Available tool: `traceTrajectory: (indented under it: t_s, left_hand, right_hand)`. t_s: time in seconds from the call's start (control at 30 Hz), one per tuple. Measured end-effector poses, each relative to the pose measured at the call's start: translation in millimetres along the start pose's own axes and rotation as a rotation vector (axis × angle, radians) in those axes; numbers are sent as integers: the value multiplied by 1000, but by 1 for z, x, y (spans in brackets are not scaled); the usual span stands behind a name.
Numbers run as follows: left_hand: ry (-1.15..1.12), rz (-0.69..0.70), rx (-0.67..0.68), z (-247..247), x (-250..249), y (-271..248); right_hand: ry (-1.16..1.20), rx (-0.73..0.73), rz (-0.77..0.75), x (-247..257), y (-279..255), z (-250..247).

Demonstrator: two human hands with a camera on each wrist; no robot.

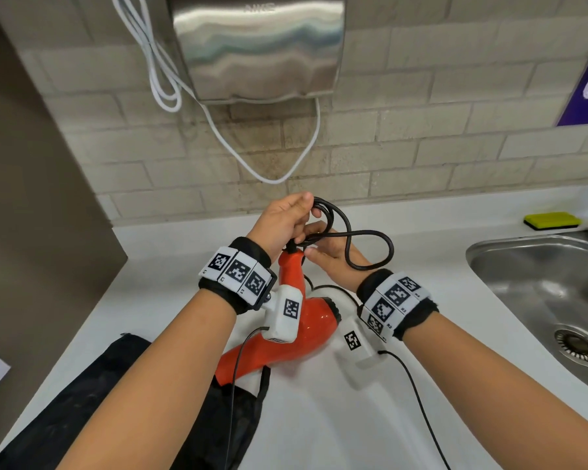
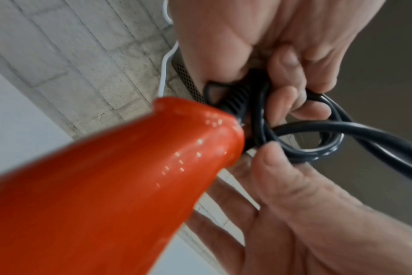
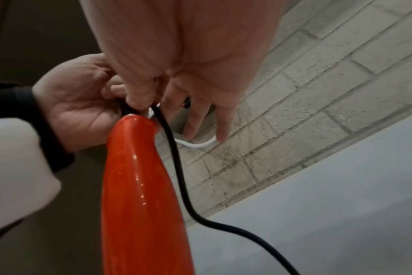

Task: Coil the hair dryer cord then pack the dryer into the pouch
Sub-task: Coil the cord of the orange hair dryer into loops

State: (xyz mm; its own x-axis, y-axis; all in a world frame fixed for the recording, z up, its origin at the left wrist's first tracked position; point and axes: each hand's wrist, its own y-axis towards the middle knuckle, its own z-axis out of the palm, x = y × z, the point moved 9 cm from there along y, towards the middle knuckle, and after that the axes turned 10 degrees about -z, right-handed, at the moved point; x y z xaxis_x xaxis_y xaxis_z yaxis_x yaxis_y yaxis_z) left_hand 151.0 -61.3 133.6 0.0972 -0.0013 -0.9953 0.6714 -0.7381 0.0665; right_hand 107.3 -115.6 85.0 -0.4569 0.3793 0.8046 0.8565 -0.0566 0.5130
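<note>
Presently: orange hair dryer (image 1: 287,337) on white counter (image 1: 319,418), handle raised, nozzle end over black pouch (image 1: 92,395). Left hand (image 1: 280,222) curls round black cord (image 1: 370,245) loops at the handle tip. Right hand (image 1: 333,257), fingers loosely extended, supports the loops from below with thumb closing on them.

We note a glossy orange plastic dryer (image 1: 306,320), a smooth black rubbery cord (image 1: 370,245), a matt black cloth pouch (image 1: 92,395), a smooth white counter (image 1: 319,418), and a brushed steel sink (image 1: 537,276).
</note>
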Motion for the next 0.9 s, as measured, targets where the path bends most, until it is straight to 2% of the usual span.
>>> traceTrajectory:
  t_s: [0.07, 0.17, 0.33, 0.4, 0.5, 0.63, 0.83, 0.9]
  left_hand:
    - [-23, -5, 3, 2, 0, 0]
    - [-83, -43, -22, -5, 3, 0]
    - [-119, -63, -56, -21, 6, -3]
    - [-130, -65, -51, -22, 7, -3]
    - [-164, -68, -44, -20, 6, -3]
    - [-179, -63, -36, -15, 5, -4]
    - [-213, -73, -58, -21, 6, -7]
    - [-211, -76, -51, -21, 5, -9]
  right_hand:
    - [44, -69, 3, -1, 2, -4]
    - [39, -229, 121, -16, -3, -26]
    - [-445, -337, 522, -68, -37, -94]
    - [-599, -270, 626, -85, -49, -107]
    - [-797, -28, 761, -100, -62, -99]
    - [-922, 191, 821, -104, -68, -79]
    - [-982, 110, 949, -104, -77, -90]
    - [-1052, 132, 1033, -106, -86, -99]
